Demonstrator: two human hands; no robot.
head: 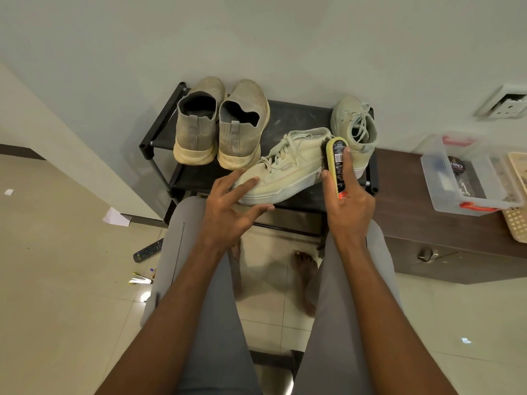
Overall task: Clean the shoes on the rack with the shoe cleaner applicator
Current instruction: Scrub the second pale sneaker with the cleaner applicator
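On the rack, the right hand grips the applicator against the sneaker heel. Left hand, fingers spread, should steady the toe during short strokes.

1. The applicator label print is too small to read
2. The right hand and applicator cover the heel of the pale laced shoe
3. The woven basket is cut off by the right edge
4. Contents of the clear plastic box are blurred

black rack holds 4 shoes: grey pair, 2 pale-green sneakers.
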